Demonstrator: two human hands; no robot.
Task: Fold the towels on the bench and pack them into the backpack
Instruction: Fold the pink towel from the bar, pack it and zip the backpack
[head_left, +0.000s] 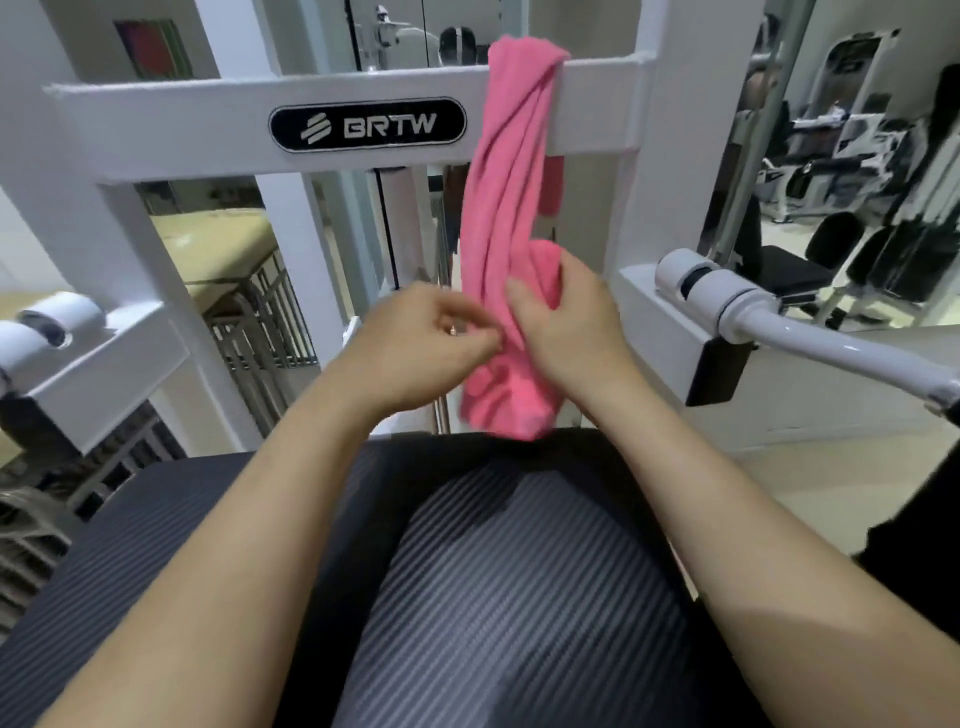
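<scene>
- Your left hand (426, 338) is curled, thumb and fingertips pinching the left edge of the pink towel (506, 208).
- Your right hand (569, 322) grips the same towel lower down from the right, thumb across the front and fingers wrapped behind a bunched fold.
- That towel hangs twisted over the far white crossbar (597, 109), just right of the black BRTW badge (366, 124), with its lower end dangling to the far edge of the bench pad (519, 597).
- Near you, the bench pad is black with fine ribbed stripes, and both forearms reach over it.
- A white lever arm (810, 338) juts out at right; a white roller (57, 317) sits at left.
- Far right, dark gym machines stand on a pale floor, too blurred to identify.
- Your right fingers are hidden behind the cloth.
</scene>
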